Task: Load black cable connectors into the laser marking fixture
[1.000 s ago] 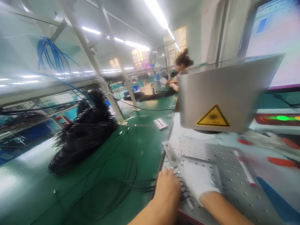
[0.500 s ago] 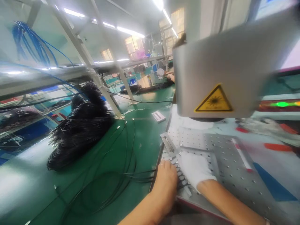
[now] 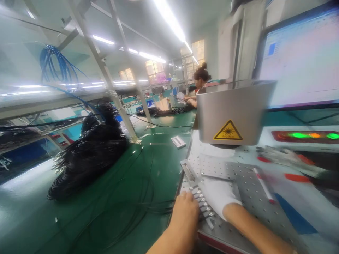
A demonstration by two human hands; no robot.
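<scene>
My bare left hand (image 3: 184,213) rests at the left edge of the perforated metal plate (image 3: 255,197). Its fingers curl over several thin black cables (image 3: 161,207) that come in from the green bench. Just right of it, a slanted row of metal connectors (image 3: 203,204) sits in a fixture on the plate. My right hand (image 3: 218,197), in a white glove, lies low beside that row; blur hides its fingers and whatever they touch. A small metal block (image 3: 188,170) stands at the row's far end.
A grey machine head (image 3: 230,113) with a yellow warning label hangs beyond my hands. Rightward lie a red-white marker (image 3: 263,185), a worn glove (image 3: 288,158) and a monitor (image 3: 302,60). A heap of black cables (image 3: 90,158) covers the left bench; a co-worker (image 3: 202,79) sits farther back.
My view has shifted, bringing the monitor and the co-worker into sight. Both hands stay at nearly the same place on the plate, and more of the connector row shows between them.
</scene>
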